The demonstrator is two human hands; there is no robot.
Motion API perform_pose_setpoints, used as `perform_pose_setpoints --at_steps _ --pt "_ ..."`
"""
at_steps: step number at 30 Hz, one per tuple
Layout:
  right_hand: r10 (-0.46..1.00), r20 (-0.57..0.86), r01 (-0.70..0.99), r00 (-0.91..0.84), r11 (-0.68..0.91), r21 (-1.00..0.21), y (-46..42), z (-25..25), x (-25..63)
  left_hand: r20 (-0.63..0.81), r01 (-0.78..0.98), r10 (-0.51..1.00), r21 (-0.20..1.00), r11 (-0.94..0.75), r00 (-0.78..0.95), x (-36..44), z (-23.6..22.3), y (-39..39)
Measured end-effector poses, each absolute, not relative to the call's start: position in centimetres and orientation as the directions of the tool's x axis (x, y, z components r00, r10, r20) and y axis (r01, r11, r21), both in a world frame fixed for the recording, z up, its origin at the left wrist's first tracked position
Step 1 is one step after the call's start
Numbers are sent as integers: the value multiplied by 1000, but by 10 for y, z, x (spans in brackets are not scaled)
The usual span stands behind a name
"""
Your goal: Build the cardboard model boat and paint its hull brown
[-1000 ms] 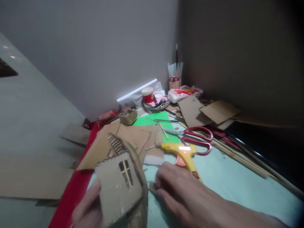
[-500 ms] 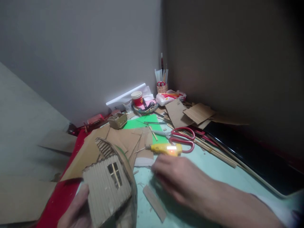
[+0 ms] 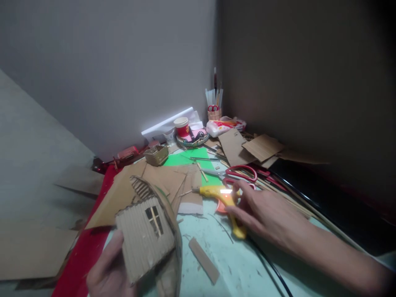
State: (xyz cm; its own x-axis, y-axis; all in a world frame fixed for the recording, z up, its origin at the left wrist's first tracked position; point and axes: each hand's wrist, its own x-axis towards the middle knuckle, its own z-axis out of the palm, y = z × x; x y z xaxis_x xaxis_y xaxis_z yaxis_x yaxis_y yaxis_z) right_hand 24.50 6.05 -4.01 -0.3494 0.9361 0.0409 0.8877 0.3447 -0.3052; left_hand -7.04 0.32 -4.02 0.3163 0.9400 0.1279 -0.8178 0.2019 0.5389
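A small corrugated cardboard model house (image 3: 144,243), with a dark window crossed by thin sticks, is tilted at the lower left. My left hand (image 3: 109,268) is closed on its left side; most of those fingers are hidden behind it. On the table lies a yellow glue gun (image 3: 216,191) with an orange trigger, its nozzle pointing left and a black cord trailing toward me. My right hand (image 3: 262,208) grips it at the rear and handle, thumb on the near side and fingers on the far side. Red-handled scissors (image 3: 241,171) lie just beyond the gun.
A cardboard strip (image 3: 204,260) lies between the hands. Brown cardboard sheets (image 3: 161,177), a green sheet (image 3: 185,158) and a small cardboard box (image 3: 156,155) are farther back. Cardboard pieces (image 3: 262,147) and a long black object (image 3: 321,202) sit right, before the walls.
My right hand has moved right and closed around the back of the glue gun, uncovering its trigger and handle. My left hand still holds the model house; the view has shifted slightly.
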Motion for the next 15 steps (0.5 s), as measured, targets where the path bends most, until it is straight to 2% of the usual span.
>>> perform_pose_setpoints --at_steps 3,6,10,13,15 --pt "924 31 884 -380 373 -281 51 -53 229 51 -823 972 544 165 229 -61 -34 3" --pt "923 87 875 -376 384 -295 50 -65 223 62 -815 991 576 60 118 -50 -27 0" --pt "929 111 870 -352 369 -327 50 -63 224 75 -816 984 571 88 159 -45 -21 -4" --pt "957 78 850 -279 284 -444 48 -52 226 147 -825 966 557 99 215 -48 -22 -5" --pt "979 85 807 -183 199 -555 48 -48 228 132 -811 963 572 119 235 -51 -23 -5"
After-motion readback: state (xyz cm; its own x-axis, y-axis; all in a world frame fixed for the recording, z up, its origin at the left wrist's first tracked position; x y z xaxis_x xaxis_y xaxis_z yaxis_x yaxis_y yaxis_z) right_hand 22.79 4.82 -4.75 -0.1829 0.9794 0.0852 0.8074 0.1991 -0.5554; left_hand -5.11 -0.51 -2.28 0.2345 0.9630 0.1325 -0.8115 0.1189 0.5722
